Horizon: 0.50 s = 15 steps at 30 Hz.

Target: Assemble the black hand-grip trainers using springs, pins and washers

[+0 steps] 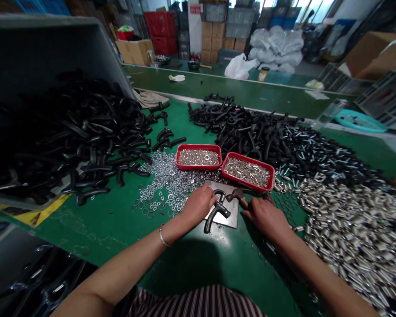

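Observation:
My left hand is closed at the edge of a metal plate, its fingertips pinching the side of a black curved handle part. That part lies over the plate, its curved end reaching past the near edge. In my right hand is a hammer, the fingers wrapped round its wooden handle and the head above the plate's right side. Just beyond the plate stand a red tray of small rings and a second red tray of small metal pins.
Loose metal rings spread left of the plate. A tipped grey bin spills black handle parts at left. More black parts are heaped behind the trays. Metal sleeves pile up at right, near a turquoise basin.

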Available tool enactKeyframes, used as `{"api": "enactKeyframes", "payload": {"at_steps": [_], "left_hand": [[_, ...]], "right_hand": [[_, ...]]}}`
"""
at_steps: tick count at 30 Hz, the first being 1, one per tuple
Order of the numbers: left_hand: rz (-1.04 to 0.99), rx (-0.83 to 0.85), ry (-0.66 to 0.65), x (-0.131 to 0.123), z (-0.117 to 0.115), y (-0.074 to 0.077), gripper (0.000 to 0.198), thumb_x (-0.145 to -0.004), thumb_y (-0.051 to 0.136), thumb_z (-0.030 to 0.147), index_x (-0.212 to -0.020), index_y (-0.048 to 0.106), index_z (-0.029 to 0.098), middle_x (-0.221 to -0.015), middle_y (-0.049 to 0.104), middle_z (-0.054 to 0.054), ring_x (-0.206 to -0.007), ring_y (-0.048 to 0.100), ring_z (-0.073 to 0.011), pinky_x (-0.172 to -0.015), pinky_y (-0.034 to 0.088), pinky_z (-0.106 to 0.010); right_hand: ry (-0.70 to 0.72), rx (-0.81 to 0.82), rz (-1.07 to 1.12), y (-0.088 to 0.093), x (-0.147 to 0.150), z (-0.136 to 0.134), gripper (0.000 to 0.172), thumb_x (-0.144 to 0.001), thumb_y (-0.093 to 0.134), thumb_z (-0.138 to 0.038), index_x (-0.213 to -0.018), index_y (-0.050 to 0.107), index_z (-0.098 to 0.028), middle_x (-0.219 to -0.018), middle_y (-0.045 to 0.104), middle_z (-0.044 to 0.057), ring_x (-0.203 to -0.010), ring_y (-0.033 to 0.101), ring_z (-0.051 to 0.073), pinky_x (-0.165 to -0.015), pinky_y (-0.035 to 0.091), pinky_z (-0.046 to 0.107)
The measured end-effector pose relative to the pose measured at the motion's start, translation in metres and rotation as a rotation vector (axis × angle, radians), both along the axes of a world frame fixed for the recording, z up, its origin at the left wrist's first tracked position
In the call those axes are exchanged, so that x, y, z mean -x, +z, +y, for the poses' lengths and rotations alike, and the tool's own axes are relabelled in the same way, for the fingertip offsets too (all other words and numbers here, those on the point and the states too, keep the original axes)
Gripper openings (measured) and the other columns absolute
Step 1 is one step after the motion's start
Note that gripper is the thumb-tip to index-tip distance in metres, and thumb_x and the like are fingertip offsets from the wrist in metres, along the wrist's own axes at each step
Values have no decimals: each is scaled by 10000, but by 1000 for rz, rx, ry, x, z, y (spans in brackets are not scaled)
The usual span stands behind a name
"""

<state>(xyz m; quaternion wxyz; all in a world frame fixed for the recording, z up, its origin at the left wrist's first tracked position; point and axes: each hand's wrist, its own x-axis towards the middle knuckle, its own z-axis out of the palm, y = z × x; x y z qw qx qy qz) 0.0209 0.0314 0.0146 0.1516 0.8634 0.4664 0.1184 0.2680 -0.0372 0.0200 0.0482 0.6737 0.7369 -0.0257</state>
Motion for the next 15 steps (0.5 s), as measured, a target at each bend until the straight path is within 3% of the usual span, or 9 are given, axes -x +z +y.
{"api": "enactKeyframes", "payload": {"at_steps": [4,9,12,15], "left_hand": [[109,-102,-167,-4,6,1,237,-998,468,275,-934,640,124,-937,618,-118,-921,600,-254,-849,480,-386],[134,-169,-381,-2,10,2,320,-1018,373,225,-911,666,151,-936,623,-97,-939,571,-240,-887,449,-385],[162,-194,-374,0,0,1,359,-1032,349,276,-936,672,150,-961,632,-102,-949,567,-245,-888,446,-392],[133,-209,-293,4,-21,-1,354,-1002,446,405,-1110,653,139,-1134,623,-139,-1074,541,-290,-948,430,-445]], "right_hand": [[-46,33,290,-13,-15,-13,185,-929,550,-380,-867,538,-206,-857,669,87,-819,656,263,-683,462,341],[-2,-123,649,2,-6,-19,208,-964,494,-372,-1091,533,-211,-988,656,81,-861,640,233,-755,499,342],[77,-189,617,14,2,-16,217,-995,440,-328,-1140,536,-199,-1074,644,108,-959,629,240,-830,491,348],[129,-117,497,22,4,-9,184,-997,408,-288,-1056,558,-200,-1022,648,105,-898,637,242,-773,490,343]]}}
